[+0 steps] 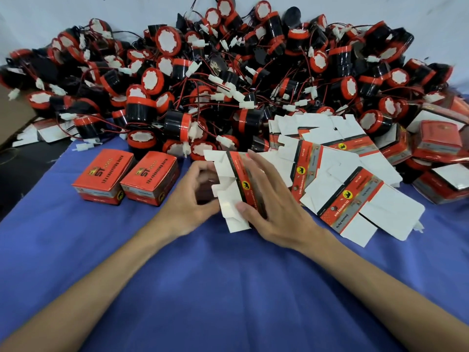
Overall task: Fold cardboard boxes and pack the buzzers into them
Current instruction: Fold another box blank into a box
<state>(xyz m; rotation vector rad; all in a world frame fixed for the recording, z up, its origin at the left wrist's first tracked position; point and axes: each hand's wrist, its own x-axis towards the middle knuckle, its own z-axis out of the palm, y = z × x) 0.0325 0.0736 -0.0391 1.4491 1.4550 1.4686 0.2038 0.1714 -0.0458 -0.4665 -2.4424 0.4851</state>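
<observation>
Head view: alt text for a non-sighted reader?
The left hand and right hand hold a half-folded red box, white flaps open, over a blue cloth. Two closed boxes stand to its left, flat box blanks fan out at right, and a pile of red-and-black buzzers fills the back.

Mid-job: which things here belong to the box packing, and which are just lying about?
Job: half-folded carton, gripped by the right hand, left hand at its flaps; flat box blanks; buzzer pile; two closed boxes.
Lying about: blue cloth; brown cardboard sheet at the left edge; loose white connector on the cloth.
</observation>
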